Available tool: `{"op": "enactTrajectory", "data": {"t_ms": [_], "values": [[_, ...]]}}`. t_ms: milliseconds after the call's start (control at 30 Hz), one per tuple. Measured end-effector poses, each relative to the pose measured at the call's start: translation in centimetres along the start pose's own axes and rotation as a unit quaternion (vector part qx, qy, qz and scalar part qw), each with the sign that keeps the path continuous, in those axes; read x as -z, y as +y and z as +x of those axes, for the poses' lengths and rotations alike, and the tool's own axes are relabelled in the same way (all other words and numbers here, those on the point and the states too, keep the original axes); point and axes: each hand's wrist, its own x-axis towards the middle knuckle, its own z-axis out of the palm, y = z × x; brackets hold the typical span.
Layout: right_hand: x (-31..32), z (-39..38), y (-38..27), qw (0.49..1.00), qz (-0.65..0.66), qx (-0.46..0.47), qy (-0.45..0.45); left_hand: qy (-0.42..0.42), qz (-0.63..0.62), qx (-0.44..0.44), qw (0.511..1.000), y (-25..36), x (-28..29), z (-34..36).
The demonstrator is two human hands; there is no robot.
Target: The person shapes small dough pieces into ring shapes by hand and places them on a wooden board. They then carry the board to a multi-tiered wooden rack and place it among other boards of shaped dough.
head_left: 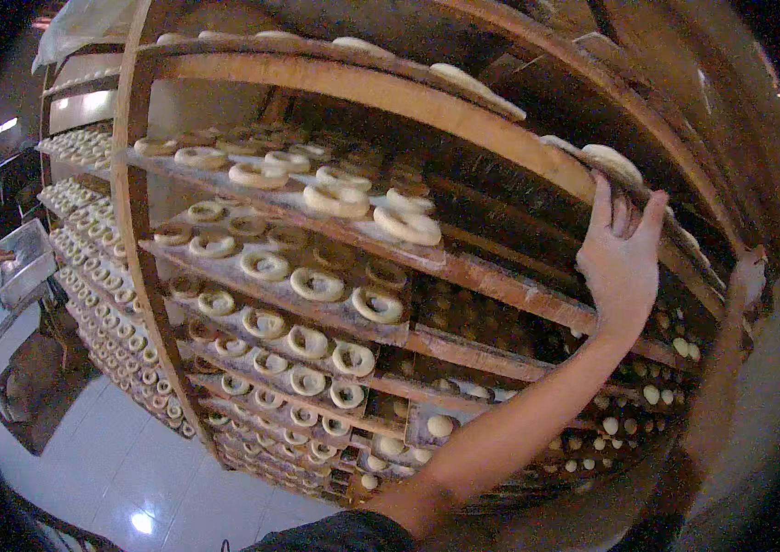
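My left hand (624, 267) reaches up to the top shelf level with its fingers curled on the front edge of a thin wooden board (631, 188). Pale flat pieces of dough (612, 162) lie on that board, just above my fingers. At the far right, my right hand (750, 279) is raised near the end of the same shelf level. It is dim and blurred there, and its fingers do not show clearly. Below my left hand, ring-shaped dough pieces (406, 225) sit in rows on floured boards.
A wooden upright (132, 138) carries stacked shelves, with more dough rings (104, 304) on the rack at left. Small round dough balls (440, 425) fill lower shelves behind my left forearm. A grey metal container (23, 264) stands at far left above the tiled floor (123, 469).
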Motion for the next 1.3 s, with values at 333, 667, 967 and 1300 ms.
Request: {"op": "enactTrajectory", "data": {"t_ms": [333, 667, 967, 1300], "values": [[6.6, -35.8, -1.5, 0.947, 0.268, -0.032, 0.173, 0.078, 0.157, -0.03, 0.984, -0.8, 8.9, -1.2], [44.6, -82.6, 5.2, 0.772, -0.289, -0.435, -0.364, -0.627, 0.002, 0.629, 0.459, 14.5, 36.6, -34.7], [71.2, -107.9, -34.9, 0.611, -0.444, -0.528, 0.387, -0.876, -0.388, 0.275, -0.083, 47.4, 36.7, -37.1], [83.1, -123.7, -58.1, 0.382, -0.563, -0.491, 0.545, -0.851, -0.481, 0.129, 0.167, 88.3, 28.7, -48.2]]}}
